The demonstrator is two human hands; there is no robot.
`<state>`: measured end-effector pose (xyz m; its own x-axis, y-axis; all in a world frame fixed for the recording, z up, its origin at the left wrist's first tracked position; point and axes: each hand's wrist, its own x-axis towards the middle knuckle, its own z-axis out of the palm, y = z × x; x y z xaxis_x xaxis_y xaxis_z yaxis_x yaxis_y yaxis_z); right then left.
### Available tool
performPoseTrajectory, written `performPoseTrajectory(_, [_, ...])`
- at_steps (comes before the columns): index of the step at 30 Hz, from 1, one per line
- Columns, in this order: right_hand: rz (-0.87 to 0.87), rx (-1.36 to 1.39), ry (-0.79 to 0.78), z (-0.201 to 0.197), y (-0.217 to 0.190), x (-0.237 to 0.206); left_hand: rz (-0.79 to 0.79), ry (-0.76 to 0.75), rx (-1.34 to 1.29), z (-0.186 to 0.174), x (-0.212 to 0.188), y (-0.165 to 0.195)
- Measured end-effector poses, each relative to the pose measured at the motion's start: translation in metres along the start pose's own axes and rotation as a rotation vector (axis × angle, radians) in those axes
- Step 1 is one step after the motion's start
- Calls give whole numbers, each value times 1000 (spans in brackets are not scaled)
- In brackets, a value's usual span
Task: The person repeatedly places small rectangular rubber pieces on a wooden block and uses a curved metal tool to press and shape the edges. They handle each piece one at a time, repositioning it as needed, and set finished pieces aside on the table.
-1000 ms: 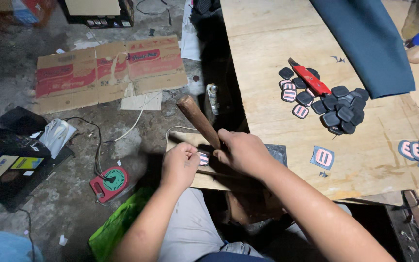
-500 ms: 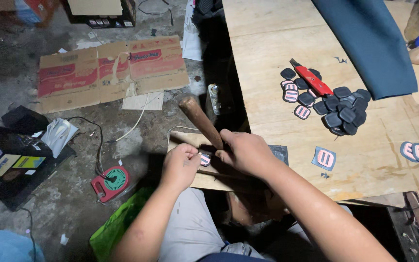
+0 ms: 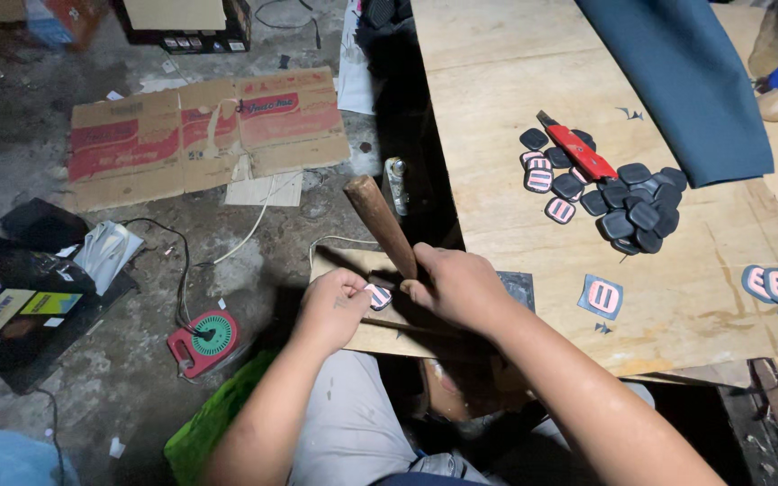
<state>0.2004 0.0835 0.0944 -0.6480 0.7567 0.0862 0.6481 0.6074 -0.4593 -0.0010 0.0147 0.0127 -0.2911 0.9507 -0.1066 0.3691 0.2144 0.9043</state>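
Here my left hand (image 3: 335,304) pinches a small pink-striped patch (image 3: 377,295) on the near board (image 3: 353,337); my right hand (image 3: 456,286) grips a wooden handle (image 3: 380,225). Right, on the plywood table (image 3: 515,108), dark patches (image 3: 628,198) pile beside a red cutter (image 3: 580,151)

Small makeshift workshop, floor-level.
You're at a plywood bench (image 3: 515,108) on a stained concrete floor (image 3: 38,162): flattened cardboard (image 3: 200,126), rubber patches (image 3: 628,202), red utility knife (image 3: 583,151), cables.

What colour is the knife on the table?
Red with a black tip, knife, seen from the head view.
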Motion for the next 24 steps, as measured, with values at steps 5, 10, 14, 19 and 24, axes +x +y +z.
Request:
performPoseTrajectory(5, [93,64,-25,6,-4,7,126,25,-48,4,2,-7])
performPoseTrajectory(10, [45,29,-24,1,-2,-4,18,26,-215,8,3,-18])
performPoseTrajectory(14, [123,22,-39,2,-4,4,-48,-38,-192,5,11,-18])
performPoseTrajectory(19, [108,113,1,8,-6,-3,-2,75,-12,7,5,-18])
performPoseTrajectory(24, [44,40,49,8,-4,-7,-73,-36,-222,4,12,-20])
